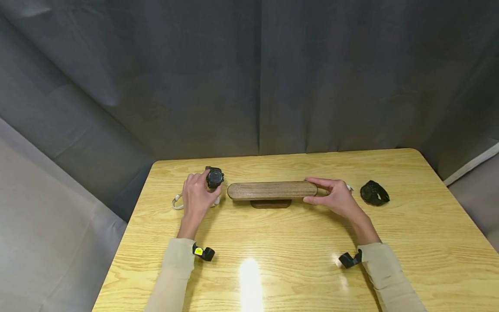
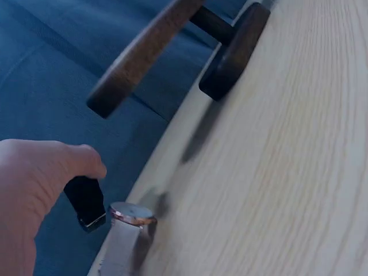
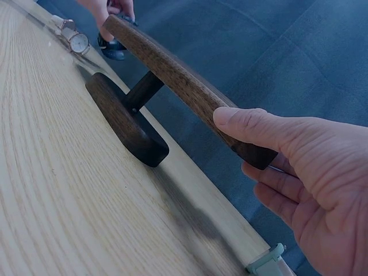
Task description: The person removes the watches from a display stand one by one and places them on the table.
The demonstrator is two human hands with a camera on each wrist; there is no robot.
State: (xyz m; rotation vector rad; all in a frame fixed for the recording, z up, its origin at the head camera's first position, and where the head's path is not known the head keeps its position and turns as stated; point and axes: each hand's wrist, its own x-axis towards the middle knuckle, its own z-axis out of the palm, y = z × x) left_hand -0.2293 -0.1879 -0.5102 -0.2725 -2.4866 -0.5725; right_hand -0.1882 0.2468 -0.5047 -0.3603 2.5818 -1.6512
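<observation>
My left hand (image 1: 198, 194) pinches a black wristwatch (image 1: 215, 178), its round dial facing up, just off the left end of a wooden T-shaped stand (image 1: 273, 190). At the stand's right end my right hand (image 1: 336, 198) grips the bar, thumb (image 3: 247, 123) on the near side and fingers beyond it. The bar rides on a dark post (image 3: 145, 91) above a rounded wooden base (image 3: 123, 118). Near my left hand, a pale-strapped watch with a rose-gold case (image 2: 132, 213) stands on the table. The bar itself carries nothing.
To the right lies a dark, mottled loop-shaped item (image 1: 374, 193), perhaps a watch strap. A mint-green watch-like piece (image 3: 268, 260) is partly visible near my right hand. The wooden table (image 1: 296, 260) ends at a grey curtain (image 1: 202, 86).
</observation>
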